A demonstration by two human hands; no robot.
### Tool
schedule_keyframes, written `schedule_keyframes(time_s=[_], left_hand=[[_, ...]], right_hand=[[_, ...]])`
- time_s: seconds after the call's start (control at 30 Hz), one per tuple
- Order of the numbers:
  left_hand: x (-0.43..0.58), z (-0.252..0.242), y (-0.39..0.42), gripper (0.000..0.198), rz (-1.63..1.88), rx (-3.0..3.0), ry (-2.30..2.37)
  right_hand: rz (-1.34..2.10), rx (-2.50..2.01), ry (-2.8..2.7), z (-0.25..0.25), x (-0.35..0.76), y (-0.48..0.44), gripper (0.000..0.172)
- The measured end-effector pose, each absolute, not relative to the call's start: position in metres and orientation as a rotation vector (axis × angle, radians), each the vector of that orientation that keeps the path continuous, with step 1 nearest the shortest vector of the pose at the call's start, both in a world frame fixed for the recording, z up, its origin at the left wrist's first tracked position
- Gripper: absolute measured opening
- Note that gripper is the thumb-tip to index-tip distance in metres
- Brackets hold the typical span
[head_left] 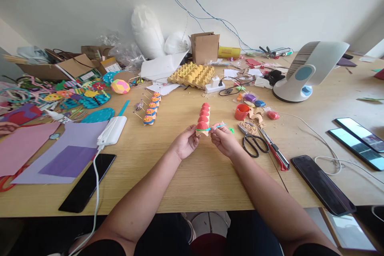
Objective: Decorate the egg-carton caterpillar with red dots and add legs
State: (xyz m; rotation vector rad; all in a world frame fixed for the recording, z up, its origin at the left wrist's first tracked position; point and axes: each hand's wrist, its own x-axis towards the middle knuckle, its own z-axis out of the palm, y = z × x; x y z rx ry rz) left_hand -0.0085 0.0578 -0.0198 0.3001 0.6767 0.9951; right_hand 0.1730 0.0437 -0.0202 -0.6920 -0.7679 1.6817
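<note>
A strip cut from an egg carton, its several humps covered in red, lies lengthwise in front of me. Along the base of its nearest hump runs a thin green band. My left hand pinches the near end of the strip from the left. Between the fingers of my right hand is a slim light-blue stick, its left end by the green band. A small bright-green lump shows just beyond that hand. Farther left stands a decorated egg-carton caterpillar with pins for antennae.
Right of my hands lie black-handled scissors, a red utility knife, a red cup and phones. A white fan and yellow egg trays stand behind. At left are a power bank, purple paper and another person's hand.
</note>
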Motion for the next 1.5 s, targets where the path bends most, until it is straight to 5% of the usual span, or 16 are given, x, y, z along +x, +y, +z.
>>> schedule_keyframes(time_s=[1.5], left_hand=[[-0.0069,-0.0202,0.0566,0.006,0.982,0.338,0.689]], right_hand=[[1.684,-0.694,-0.790,-0.0187,0.1752,0.0417,0.036]])
